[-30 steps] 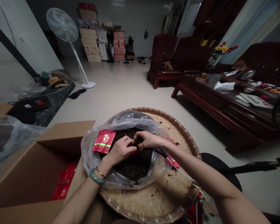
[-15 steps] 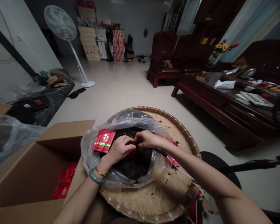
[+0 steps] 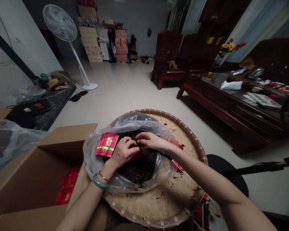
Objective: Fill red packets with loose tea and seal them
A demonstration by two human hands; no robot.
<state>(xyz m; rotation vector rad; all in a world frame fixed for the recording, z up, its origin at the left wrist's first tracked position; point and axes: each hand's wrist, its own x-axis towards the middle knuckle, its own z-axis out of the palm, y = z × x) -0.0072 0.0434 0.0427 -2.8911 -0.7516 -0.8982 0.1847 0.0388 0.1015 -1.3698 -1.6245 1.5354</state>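
Observation:
A clear plastic bag (image 3: 91, 150) full of dark, twisted dried leaves that look like tea (image 3: 141, 175) lies opened on a round woven bamboo tray (image 3: 168, 205). Over the leaves, my left hand (image 3: 125, 150) is curled round a small red packet (image 3: 136, 156), most of it hidden by the fingers. Just right of it hovers my right hand (image 3: 150, 141), its fingers parted and seemingly holding nothing. A stack of flat red packets (image 3: 107, 144) with a green stripe rests on the left of the bag. Near my right wrist lies a black device with a white cord (image 3: 165, 155).
An open cardboard box (image 3: 21, 179) with red packets (image 3: 67, 187) inside stands at the left. More red packets (image 3: 179, 165) lie partly hidden on the tray's right. A dark stand arm (image 3: 257, 168) reaches in from the right. Beyond are a fan (image 3: 60, 24) and a wooden table (image 3: 221, 106).
My right hand has moved slightly up and left, and its fingers have parted from their pinch near the left hand. The left hand has stayed almost in place with the red packet.

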